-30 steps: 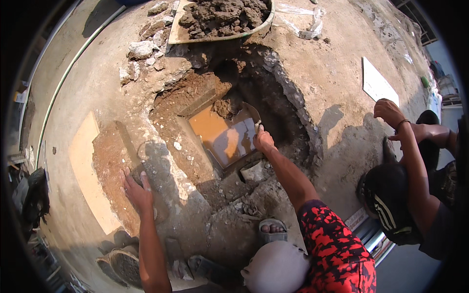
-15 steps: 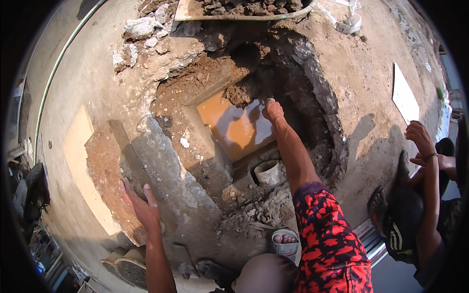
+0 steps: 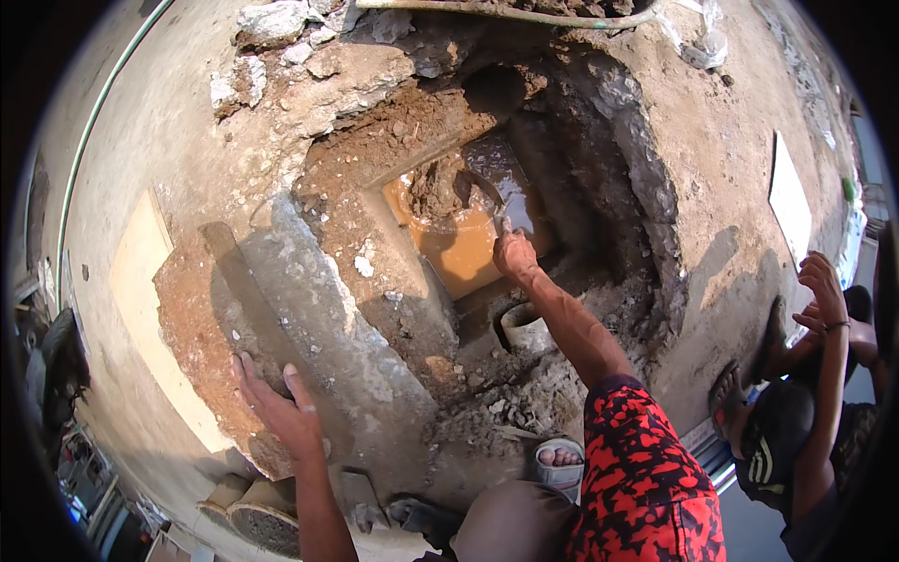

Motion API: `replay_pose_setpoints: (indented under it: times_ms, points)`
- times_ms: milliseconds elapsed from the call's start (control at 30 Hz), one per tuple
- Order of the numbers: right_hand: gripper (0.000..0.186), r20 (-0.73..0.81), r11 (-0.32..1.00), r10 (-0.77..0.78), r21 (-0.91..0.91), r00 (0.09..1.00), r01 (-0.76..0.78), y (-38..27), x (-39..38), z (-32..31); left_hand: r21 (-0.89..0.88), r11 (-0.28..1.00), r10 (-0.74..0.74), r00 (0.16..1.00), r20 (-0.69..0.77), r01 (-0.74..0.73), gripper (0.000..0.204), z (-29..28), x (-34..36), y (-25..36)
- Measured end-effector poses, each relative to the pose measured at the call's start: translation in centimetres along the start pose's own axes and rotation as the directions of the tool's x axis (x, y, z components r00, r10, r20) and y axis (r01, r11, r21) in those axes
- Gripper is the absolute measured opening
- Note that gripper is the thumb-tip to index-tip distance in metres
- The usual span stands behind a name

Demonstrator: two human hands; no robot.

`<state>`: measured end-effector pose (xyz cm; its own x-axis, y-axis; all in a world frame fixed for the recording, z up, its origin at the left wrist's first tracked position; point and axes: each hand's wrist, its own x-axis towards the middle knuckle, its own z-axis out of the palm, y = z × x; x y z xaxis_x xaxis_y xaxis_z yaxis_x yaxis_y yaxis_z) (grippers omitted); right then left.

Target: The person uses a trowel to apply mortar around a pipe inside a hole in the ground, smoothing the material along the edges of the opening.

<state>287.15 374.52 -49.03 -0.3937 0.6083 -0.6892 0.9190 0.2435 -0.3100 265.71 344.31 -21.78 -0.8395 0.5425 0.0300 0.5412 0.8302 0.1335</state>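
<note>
My right hand [image 3: 516, 253] is closed around the handle of a metal tool [image 3: 489, 193], which looks like a trowel. Its blade reaches into a square pit of muddy orange water [image 3: 468, 258], against a wet clump of brown soil [image 3: 437, 187]. The soil partly hides the blade's tip. My left hand [image 3: 281, 407] lies with fingers spread on a broken concrete slab [image 3: 281, 309] left of the hole. Just below my right forearm, a short pipe end [image 3: 526, 328] stands beside the pit wall.
Rubble [image 3: 272, 23] and a pan rim [image 3: 524, 11] with soil border the hole's far side. Buckets [image 3: 262, 515] stand at lower left, near another trowel [image 3: 361, 492]. Another person's hand [image 3: 819, 281] is at right, near a white board [image 3: 789, 201]. A hose [image 3: 94, 140] runs along the left.
My right hand has drawn nearer to me, bringing the tool's blade into sight by the soil clump. The water surface is now disturbed. My left hand stays on the slab.
</note>
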Motion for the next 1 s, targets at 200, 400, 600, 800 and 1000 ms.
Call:
replay_pose_setpoints:
  times_ms: [200,400,600,800,1000]
  points:
    - [0.046,-0.305,0.763,0.520,0.586,0.798,-0.273,5.5,12.7,-2.3,-0.062,0.998,0.026,1.000,0.013,-0.025,0.057,0.5,1.2,1.9]
    - [0.040,-0.064,0.992,0.036,0.125,0.997,-0.027,1.5,15.1,3.0,0.026,1.000,0.008,1.000,0.027,-0.009,0.056,-0.5,0.9,1.9]
    - [0.046,-0.021,0.978,-0.207,0.034,0.978,0.208,0.6,7.6,8.2,0.047,0.998,-0.045,0.998,0.047,0.043,0.056,-0.8,0.1,0.3]
    - [0.052,-0.436,0.995,0.085,0.088,0.896,-0.052,10.7,9.2,3.4,0.012,1.000,0.019,0.999,0.043,-0.020,0.056,0.0,1.5,1.8]
    - [0.051,-0.346,0.947,0.235,0.294,0.908,-0.132,8.4,13.7,9.0,0.019,1.000,0.012,0.999,0.044,-0.012,0.057,0.1,1.7,1.5]
